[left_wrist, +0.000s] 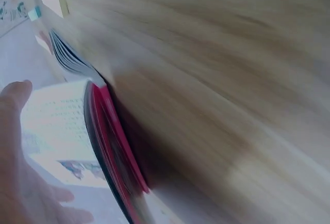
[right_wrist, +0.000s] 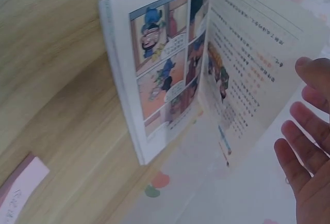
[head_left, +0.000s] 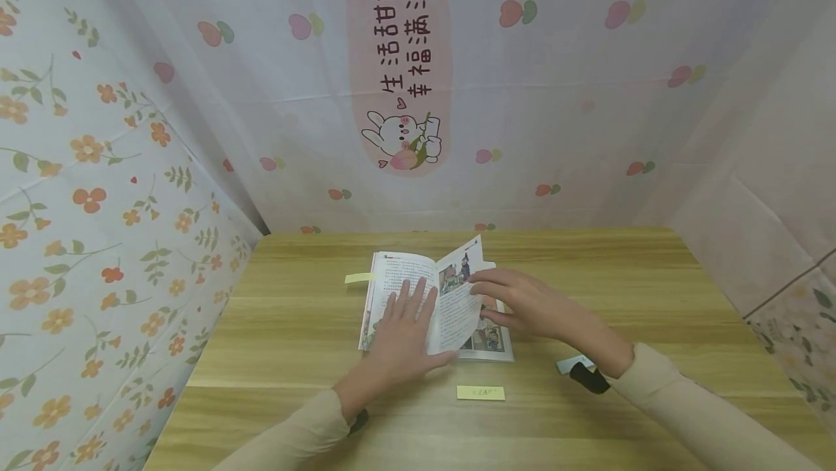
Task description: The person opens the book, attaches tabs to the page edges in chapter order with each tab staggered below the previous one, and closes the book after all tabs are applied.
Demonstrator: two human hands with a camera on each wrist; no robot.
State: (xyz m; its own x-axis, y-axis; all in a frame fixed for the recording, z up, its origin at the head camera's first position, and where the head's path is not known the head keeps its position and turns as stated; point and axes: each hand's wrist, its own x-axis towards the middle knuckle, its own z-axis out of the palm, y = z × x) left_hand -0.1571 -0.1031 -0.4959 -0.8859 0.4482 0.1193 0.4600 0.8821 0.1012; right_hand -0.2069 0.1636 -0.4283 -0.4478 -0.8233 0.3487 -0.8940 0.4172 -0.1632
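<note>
An open book with printed text and comic pictures lies on the wooden table; its left page (head_left: 405, 268) shows lines of text. My left hand (head_left: 400, 340) rests on that page with fingers spread and thumb pointing right. One page (head_left: 460, 304) stands lifted near the spine, and my right hand (head_left: 532, 304) pinches its outer edge between thumb and fingers. Comic panels (right_wrist: 165, 64) show on the page beneath it in the right wrist view. In the left wrist view, the book's red cover edge (left_wrist: 121, 131) shows beside the left hand.
A yellow sticky note (head_left: 358, 278) juts out from the book's left side. Another yellow sticky pad (head_left: 480, 392) lies in front of the book on the wooden table (head_left: 274, 355). A pale blue pad (head_left: 568, 364) lies by the right wrist. Patterned curtains (head_left: 555, 108) hang behind and beside the table.
</note>
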